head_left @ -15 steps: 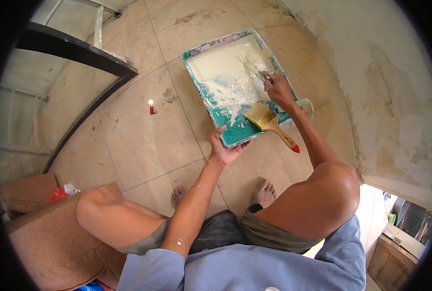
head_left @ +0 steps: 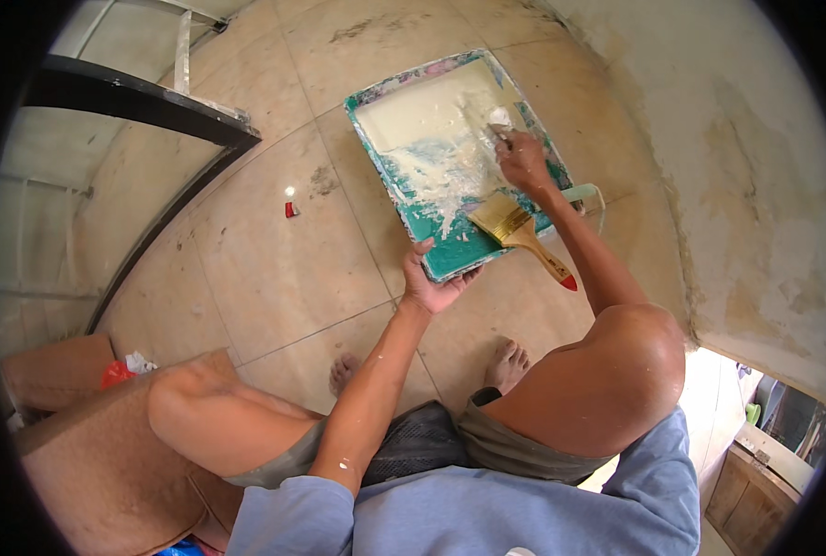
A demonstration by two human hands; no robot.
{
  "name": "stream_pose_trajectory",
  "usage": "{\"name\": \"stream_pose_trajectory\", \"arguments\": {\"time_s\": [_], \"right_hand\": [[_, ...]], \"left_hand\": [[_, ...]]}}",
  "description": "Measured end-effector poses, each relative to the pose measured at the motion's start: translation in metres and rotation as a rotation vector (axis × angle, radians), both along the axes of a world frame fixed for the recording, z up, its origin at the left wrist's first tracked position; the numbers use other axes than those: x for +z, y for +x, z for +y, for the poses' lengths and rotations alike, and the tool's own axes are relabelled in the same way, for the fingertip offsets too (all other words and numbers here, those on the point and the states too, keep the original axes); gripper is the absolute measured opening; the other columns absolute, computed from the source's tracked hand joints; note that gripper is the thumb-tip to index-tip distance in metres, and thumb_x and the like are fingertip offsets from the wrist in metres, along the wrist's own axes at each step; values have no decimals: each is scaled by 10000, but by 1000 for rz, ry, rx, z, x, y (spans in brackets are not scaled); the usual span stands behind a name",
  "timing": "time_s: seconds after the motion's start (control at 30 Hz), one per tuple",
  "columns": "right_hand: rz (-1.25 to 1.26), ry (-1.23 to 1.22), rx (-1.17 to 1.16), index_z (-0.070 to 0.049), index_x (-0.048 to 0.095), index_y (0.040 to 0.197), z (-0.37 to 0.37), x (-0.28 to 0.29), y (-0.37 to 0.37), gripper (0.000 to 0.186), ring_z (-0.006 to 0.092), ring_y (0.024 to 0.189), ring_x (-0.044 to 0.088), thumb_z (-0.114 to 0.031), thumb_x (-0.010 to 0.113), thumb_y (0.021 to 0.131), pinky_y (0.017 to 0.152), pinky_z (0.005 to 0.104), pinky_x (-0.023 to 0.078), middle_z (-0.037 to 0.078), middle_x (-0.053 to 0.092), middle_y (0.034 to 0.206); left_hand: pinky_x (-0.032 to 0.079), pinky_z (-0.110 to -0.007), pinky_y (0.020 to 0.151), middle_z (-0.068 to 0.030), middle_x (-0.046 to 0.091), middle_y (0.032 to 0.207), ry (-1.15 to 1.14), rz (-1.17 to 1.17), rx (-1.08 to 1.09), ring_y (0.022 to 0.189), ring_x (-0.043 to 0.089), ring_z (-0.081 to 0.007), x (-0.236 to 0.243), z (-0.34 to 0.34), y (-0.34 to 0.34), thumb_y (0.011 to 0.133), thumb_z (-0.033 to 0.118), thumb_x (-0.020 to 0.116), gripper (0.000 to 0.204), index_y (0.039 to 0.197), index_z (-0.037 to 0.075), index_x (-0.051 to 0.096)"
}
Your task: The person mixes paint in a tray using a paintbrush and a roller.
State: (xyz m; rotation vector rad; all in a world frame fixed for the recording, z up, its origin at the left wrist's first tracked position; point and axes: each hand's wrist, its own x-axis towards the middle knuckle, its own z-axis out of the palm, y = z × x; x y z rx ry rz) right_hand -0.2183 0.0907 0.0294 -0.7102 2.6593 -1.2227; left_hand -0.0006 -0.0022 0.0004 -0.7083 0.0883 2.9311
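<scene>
A green paint tray (head_left: 459, 248) stands on the tiled floor before me, its far part full of cream-white paint (head_left: 413, 116) and its near part thinly smeared. My left hand (head_left: 436, 285) grips the tray's near-left corner, thumb over the rim and fingers underneath. Over the tray's right side, my right hand (head_left: 524, 162) is closed round a small scraper (head_left: 499, 119) whose paint-covered end is in the paint; most of its handle is hidden by my fingers. A wide paintbrush (head_left: 524, 235) rests across the near-right rim, its red-tipped handle sticking out.
Beside my right wrist, a pale green roller handle (head_left: 580, 193) lies at the tray's right edge. A small red object (head_left: 291, 209) sits on the floor to the left. A black-framed glass panel (head_left: 144, 97) stands left, a patchy wall (head_left: 710, 167) right, and brown cardboard (head_left: 107, 454) lies near left.
My right hand has turned and shifted slightly left with the scraper, whose white-coated end now shows more clearly. My left hand keeps its hold on the tray, which has barely moved.
</scene>
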Motion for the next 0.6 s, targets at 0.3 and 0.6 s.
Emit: {"name": "stream_pose_trajectory", "arguments": {"time_s": [0.3, 0.6], "right_hand": [[-31, -26, 93, -29, 627, 1124, -13, -4, 14, 340, 383, 930, 612, -106, 530, 808, 861, 392, 471, 251, 626, 1007], [-113, -31, 125, -9, 628, 1110, -22, 3, 24, 337, 398, 894, 616, -111, 518, 807, 822, 403, 482, 263, 624, 971]], "left_hand": [[426, -451, 973, -130, 536, 1204, -13, 3, 4, 1094, 523, -308, 1, 0, 1, 688, 372, 657, 685, 1267, 82, 433], [420, -452, 989, -133, 531, 1206, -10, 4, -4, 1107, 520, -314, 2, -1, 1, 688, 370, 658, 693, 1274, 85, 422]]}}
